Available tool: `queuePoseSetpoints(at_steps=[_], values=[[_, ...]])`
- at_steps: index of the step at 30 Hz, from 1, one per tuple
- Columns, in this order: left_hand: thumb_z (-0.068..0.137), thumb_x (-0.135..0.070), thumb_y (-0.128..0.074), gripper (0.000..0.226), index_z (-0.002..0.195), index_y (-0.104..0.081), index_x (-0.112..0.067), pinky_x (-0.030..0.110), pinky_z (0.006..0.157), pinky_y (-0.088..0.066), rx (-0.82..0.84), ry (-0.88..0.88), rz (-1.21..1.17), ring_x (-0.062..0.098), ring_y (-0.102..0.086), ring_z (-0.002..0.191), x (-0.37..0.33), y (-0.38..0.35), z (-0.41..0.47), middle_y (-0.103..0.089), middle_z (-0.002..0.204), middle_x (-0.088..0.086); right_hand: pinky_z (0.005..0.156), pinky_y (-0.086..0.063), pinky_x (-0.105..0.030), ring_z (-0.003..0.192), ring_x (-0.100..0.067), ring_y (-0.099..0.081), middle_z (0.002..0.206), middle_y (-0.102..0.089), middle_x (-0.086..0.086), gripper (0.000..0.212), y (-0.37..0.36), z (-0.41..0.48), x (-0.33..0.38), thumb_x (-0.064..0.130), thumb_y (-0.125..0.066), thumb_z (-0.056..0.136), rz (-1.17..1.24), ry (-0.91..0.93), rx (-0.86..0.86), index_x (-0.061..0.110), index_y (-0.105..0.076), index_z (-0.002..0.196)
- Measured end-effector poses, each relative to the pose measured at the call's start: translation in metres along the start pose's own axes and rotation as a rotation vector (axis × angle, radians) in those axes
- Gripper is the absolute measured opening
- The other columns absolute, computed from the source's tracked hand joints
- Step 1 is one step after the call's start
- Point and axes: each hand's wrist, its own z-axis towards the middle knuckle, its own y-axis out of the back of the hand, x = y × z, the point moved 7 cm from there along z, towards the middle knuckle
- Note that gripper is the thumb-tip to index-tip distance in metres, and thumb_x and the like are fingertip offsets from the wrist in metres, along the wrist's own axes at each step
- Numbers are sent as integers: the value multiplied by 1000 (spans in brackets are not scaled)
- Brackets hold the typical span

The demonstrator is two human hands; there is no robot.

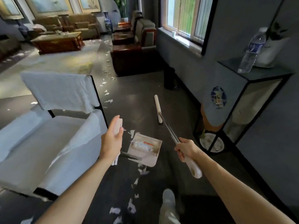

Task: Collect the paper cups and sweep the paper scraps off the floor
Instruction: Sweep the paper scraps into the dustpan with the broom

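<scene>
Right grip (186,148) clamped on broom (157,109), long axis pointing away, head on floor just beyond dustpan (151,153) w/ paper scraps (142,144) inside, left grip (112,139) clutching dustpan's handle top.

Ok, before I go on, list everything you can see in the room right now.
dustpan: one, white, floor ahead, scraps inside
broom: one, white head, metal pole, head beyond the dustpan
paper scraps: many, white, strewn along the dark floor
possible paper cup: one, pale, window sill, too small to be sure
armchair: one, white cover, left
water bottle: one, clear, on the stand
stand: one, black frame, right
sofas: several, brown, far end
coffee table: one, brown, far left
vase: one, blue and white, far wall
window: one, pale frame, right wall
shoe: one, grey, bottom
left hand: grips the dustpan's handle
right hand: grips the broom's handle
</scene>
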Motion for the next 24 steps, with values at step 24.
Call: queuePoseSetpoints(at_steps=[24], values=[[94, -24, -54, 47, 123, -42, -59, 46, 82, -54, -97, 99, -150, 24, -61, 91, 36, -204, 652, -57, 113, -7, 42, -43, -19, 51, -9, -48, 80, -57, -10, 69, -1, 533, 493, 0, -52, 90, -147, 46, 65, 21, -24, 149]])
